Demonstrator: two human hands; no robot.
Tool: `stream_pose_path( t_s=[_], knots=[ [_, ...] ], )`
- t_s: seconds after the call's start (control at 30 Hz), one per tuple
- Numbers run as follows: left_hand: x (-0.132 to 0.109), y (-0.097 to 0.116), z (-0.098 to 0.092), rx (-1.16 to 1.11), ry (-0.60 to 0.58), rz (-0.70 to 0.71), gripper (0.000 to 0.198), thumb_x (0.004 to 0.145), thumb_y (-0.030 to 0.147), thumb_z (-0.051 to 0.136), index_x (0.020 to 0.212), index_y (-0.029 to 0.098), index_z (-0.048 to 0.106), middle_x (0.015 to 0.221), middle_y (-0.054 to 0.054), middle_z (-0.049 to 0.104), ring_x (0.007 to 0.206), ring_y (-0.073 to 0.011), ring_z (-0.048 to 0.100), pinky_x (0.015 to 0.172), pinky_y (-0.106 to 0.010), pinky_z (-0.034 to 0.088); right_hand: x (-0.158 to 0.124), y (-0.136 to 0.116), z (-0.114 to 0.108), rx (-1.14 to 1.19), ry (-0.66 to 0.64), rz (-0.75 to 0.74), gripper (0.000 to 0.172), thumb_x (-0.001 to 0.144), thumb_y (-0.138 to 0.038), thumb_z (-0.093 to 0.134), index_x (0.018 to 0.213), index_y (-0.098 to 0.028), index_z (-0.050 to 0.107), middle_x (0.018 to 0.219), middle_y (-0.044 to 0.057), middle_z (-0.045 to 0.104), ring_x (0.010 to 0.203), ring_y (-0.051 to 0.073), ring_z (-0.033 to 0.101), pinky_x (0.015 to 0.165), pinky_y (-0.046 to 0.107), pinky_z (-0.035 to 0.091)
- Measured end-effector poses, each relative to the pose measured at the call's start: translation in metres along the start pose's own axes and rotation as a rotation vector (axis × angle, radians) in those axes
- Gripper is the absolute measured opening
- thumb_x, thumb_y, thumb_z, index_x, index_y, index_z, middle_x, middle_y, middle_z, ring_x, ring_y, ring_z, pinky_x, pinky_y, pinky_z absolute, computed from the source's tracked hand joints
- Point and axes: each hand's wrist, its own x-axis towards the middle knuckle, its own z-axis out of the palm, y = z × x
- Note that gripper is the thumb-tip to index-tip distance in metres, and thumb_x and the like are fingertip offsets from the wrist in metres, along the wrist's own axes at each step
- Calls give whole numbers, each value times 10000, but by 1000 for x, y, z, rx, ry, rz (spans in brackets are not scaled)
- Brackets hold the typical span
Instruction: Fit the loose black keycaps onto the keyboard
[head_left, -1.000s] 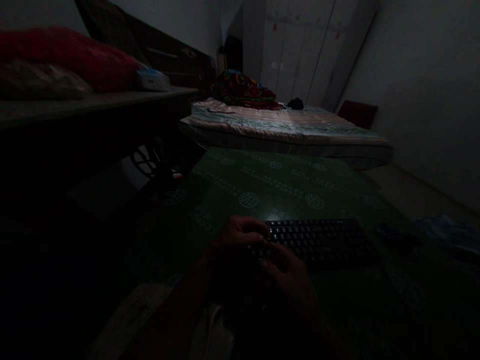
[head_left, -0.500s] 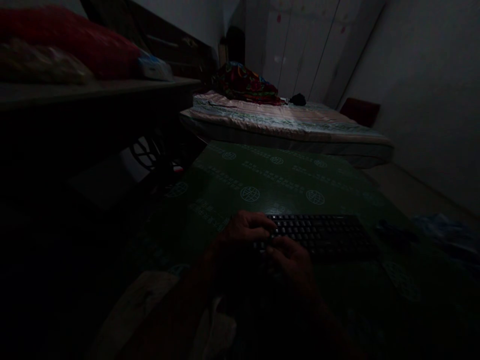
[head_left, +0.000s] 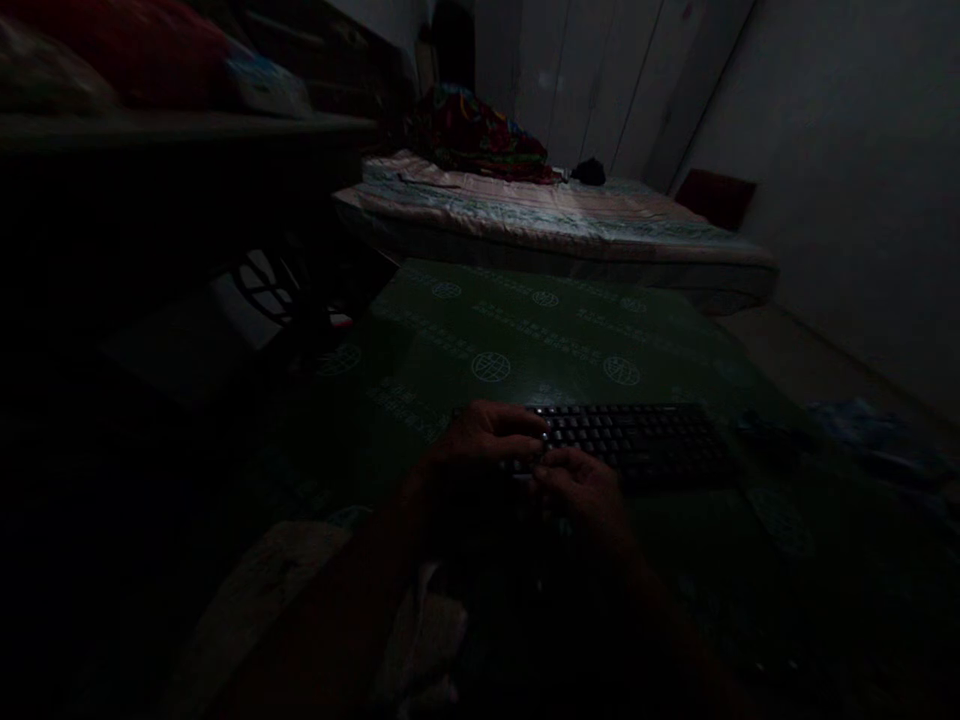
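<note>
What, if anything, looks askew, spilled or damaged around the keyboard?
Nothing clearly stands out: the keyboard lies on the green tabletop, with the left hand and right hand at its left end, and no spill or damage shows. Deep shadow could hide small faults.

One head-worn view, from above, facing forward and down, keyboard (head_left: 645, 440) near, bed (head_left: 570, 215) farther off
</note>
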Motion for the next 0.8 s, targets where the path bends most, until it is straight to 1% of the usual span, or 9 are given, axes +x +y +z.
stream_pose_path(
  t_s=[0.27,0.33,0.4,0.43,0.5,0.6,0.63,0.7,0.8],
  knots=[
    [0,4,0,16,-20,-30,234,607,284,716,805,160,711,770,-5,691,757,-172,627,698,-254,478,-6,-2,-2,-86,12,-63,279,565,-312,714,759,-163,580,541,-41,594,461,85,517,443,189,394],
    [-1,6,-1,45,-8,-28,252,608,303,713,812,155,712,789,-16,698,764,-183,634,699,-263,483,-9,-4,-8,-144,35,-98,284,577,-323,708,779,-163,590,569,-29,605,492,100,536,463,203,414],
    [-1,7,-3,90,30,-2,285,629,337,693,844,151,710,825,-30,707,788,-196,641,711,-275,489,-14,-8,-23,-215,69,-147,307,579,-351,711,794,-165,597,634,-5,634,551,127,575,496,226,449],
    [-1,8,-5,121,77,12,305,644,360,677,862,149,707,847,-36,710,803,-203,645,721,-281,492,-17,-10,-36,-257,100,-175,319,577,-368,713,798,-166,601,674,10,649,586,144,594,514,240,467],
    [1,7,-13,223,234,15,336,669,393,637,887,145,700,892,-48,713,839,-213,648,749,-287,494,-23,-16,-69,-386,197,-210,334,579,-410,712,786,-168,612,704,32,665,621,173,619,532,262,489],
    [6,1,-28,485,500,-57,329,696,372,577,912,154,696,962,-52,709,890,-210,645,794,-272,488,-28,-27,-134,-596,429,-223,418,586,-487,679,854,-170,635,799,67,690,646,204,645,543,291,503],
    [8,-1,-34,582,542,-99,323,706,359,561,926,163,694,989,-50,705,908,-205,642,806,-263,483,-29,-31,-158,-673,492,-213,437,588,-493,669,886,-174,642,818,73,695,669,219,654,557,302,508],
    [12,-6,-43,739,561,-195,333,723,348,541,955,159,686,1040,-65,691,942,-202,634,819,-244,477,-29,-36,-200,-841,645,-227,407,603,-482,635,878,-183,655,820,78,702,727,240,661,592,312,507],
    [17,-10,-52,771,555,-236,345,731,329,526,943,106,682,1071,-133,672,934,-233,641,815,-273,483,-26,-41,-245,-1057,703,-233,343,654,-456,584,872,-204,666,843,76,710,767,250,664,626,325,503]
  ],
)
